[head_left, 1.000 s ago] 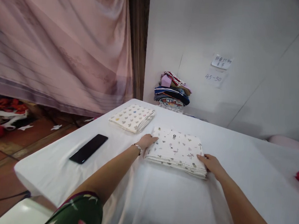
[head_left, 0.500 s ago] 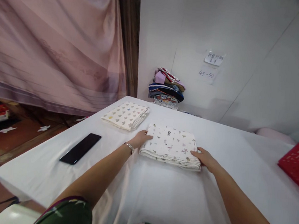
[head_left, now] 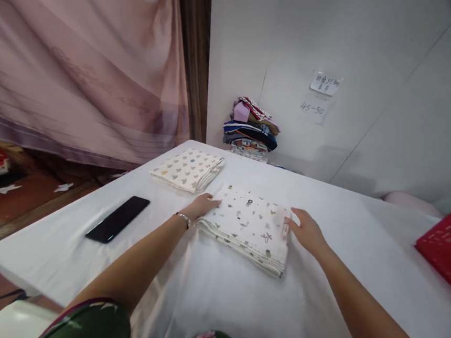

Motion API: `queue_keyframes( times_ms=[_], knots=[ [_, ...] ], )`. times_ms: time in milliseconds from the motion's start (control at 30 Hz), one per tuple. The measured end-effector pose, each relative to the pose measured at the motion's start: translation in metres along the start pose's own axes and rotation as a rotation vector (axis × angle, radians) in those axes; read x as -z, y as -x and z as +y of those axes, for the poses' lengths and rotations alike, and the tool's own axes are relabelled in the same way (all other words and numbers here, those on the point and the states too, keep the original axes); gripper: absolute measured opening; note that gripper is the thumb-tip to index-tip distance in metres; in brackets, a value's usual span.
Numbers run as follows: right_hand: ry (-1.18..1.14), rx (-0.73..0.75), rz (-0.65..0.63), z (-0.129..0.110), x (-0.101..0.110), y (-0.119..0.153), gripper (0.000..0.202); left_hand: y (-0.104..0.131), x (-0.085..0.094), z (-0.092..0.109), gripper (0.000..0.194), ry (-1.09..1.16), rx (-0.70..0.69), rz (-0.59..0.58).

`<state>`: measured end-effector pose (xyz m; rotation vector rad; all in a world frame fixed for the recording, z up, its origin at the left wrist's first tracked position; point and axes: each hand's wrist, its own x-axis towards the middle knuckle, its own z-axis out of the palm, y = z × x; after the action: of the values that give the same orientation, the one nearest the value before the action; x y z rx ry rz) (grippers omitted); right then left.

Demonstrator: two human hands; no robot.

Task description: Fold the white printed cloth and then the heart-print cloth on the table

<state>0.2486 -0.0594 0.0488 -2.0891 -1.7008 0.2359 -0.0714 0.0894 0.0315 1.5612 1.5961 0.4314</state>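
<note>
The layers of the folded cloth (head_left: 246,221), on the table (head_left: 344,253) at the centre of the frame, could slip out of line if the left hand (head_left: 198,207) and right hand (head_left: 307,234) pulled unevenly at its edges. The left thumb lies over the left edge and the right hand's fingertips touch the right edge, but I cannot tell whether either pinches it. Compared with half a second ago, the cloth is turned, its near right corner now lower in the frame.
</note>
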Motion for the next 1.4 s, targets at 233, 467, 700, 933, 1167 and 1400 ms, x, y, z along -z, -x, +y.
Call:
queue_keyframes(
  times_ms=[233,467,700,933,1167,1400],
  knots=[
    [0.317,0.124,-0.161,-0.034,-0.047,-0.029,0.071,0.018,-0.008,-0.006,0.06,-0.346,-0.184,0.058],
    [0.345,0.026,-0.219,-0.017,-0.062,-0.032,0.074,0.028,-0.013,-0.004,0.059,-0.455,-0.242,0.116],
    [0.292,0.119,-0.187,-0.043,-0.052,0.003,0.074,0.042,-0.029,-0.001,0.058,-0.545,-0.557,0.188],
    [0.25,0.145,-0.233,-0.04,-0.066,0.032,0.076,0.04,-0.041,-0.021,0.059,-0.529,-0.566,0.079],
    [0.191,0.151,-0.239,-0.04,-0.053,0.014,0.069,0.052,-0.022,-0.018,0.052,-0.28,-0.503,0.166],
    [0.182,0.066,-0.217,-0.018,-0.042,-0.066,0.059,0.086,-0.002,-0.044,0.053,-0.022,-0.242,0.261]
  ],
)
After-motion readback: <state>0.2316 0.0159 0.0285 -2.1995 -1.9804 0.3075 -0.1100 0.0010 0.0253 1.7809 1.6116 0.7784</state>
